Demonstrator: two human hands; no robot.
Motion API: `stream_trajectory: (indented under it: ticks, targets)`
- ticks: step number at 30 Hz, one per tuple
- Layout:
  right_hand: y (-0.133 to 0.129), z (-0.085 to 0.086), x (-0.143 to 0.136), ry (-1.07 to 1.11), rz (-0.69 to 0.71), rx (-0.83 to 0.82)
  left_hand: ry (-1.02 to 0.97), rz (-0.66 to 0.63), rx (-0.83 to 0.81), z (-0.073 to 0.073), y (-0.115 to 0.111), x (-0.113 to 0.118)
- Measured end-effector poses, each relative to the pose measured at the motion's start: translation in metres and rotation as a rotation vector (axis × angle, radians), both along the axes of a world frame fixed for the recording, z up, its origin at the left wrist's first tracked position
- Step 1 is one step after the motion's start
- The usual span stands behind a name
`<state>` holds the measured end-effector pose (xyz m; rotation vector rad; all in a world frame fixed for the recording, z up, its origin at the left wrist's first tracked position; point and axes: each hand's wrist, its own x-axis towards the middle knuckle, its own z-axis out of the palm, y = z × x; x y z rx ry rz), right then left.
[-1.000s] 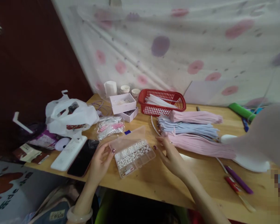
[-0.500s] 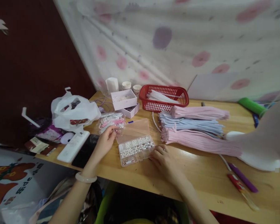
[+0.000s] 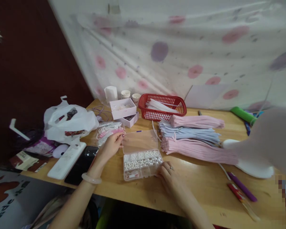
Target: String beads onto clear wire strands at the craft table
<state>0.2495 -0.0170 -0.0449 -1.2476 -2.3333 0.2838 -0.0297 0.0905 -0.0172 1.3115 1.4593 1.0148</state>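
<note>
A clear plastic bead box [image 3: 143, 165] lies on the wooden table [image 3: 190, 178] with its transparent lid [image 3: 139, 141] folded back. White pearl-like beads fill its rows, and a small red-and-white item lies in a front compartment. My left hand [image 3: 112, 143], with a pale bangle on the wrist, pinches the lid's left edge between thumb and fingers. At the box's right front edge rests my right hand [image 3: 168, 175], wearing a ring, its fingers bent against the side; their tips are partly hidden. A bag of pearl strings and pink pieces [image 3: 109, 130] lies behind my left hand.
Behind are white boxes [image 3: 123, 108], paper cups [image 3: 125, 94] and a red basket [image 3: 162, 106]. Pink [image 3: 200, 151] and blue [image 3: 190, 131] stem bundles lie right, near a purple tool [image 3: 243, 187]. Left are a plastic bag [image 3: 69, 122], phone [image 3: 82, 165] and white slab [image 3: 66, 160].
The camera view has shifted. The box and its lid sit more squarely, turned slightly, with both hands still at their edges.
</note>
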Motion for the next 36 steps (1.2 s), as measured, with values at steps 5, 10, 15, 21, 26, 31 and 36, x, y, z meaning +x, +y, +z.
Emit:
stream_trajectory:
  ticks: [5, 10, 15, 21, 26, 31, 36]
  targets:
    - [-0.004, 0.018, 0.006, 0.067, -0.018, -0.054, -0.027, -0.020, -0.021, 0.025, 0.004, 0.005]
    - [0.000, 0.028, 0.004, 0.064, -0.047, -0.029, -0.035, -0.061, -0.034, 0.043, 0.017, 0.006]
    - [0.005, 0.022, 0.000, 0.044, -0.071, -0.015, -0.064, -0.094, -0.071, 0.033, 0.023, 0.005]
    - [0.010, 0.020, -0.003, 0.031, -0.057, -0.012, -0.107, -0.141, -0.036, 0.022, 0.029, -0.001]
    - [0.016, 0.023, -0.001, 0.038, -0.078, 0.068, -0.114, -0.209, 0.065, 0.036, 0.026, -0.002]
    - [0.024, 0.027, 0.001, 0.067, -0.085, 0.213, -0.424, -0.235, 0.014, 0.040, 0.014, 0.007]
    - [0.026, 0.031, 0.002, 0.115, -0.115, 0.312, -0.734, -0.100, -0.266, 0.024, -0.009, 0.023]
